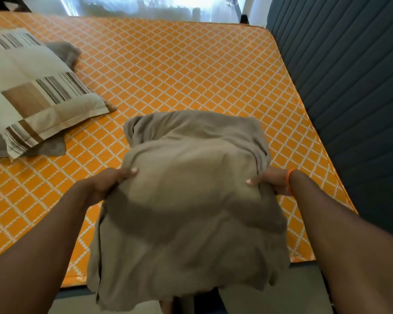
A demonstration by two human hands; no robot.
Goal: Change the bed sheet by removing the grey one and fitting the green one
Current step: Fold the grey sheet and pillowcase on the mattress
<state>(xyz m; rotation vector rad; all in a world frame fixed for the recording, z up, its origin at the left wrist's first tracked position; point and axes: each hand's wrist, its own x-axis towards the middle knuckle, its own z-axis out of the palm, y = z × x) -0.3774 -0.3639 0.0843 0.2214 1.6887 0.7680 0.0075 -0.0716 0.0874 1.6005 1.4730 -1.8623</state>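
I hold a bundled grey sheet [191, 189] over the near edge of the bare orange mattress [173, 71], which has a white lattice pattern. My left hand [107, 184] grips the bundle's left side, thumb on top. On the right side, my right hand [272, 182] with an orange thread on its wrist pinches the fabric. The far part of the sheet is folded over and rests on the mattress; the near part hangs down past the bed edge. No green sheet is in view.
Two pillows lie at the left: a striped beige and brown one [32, 87] on top of a grey one [64, 53]. A dark ribbed headboard [349, 87] runs along the right side. Pale floor [145, 7] shows beyond the far edge.
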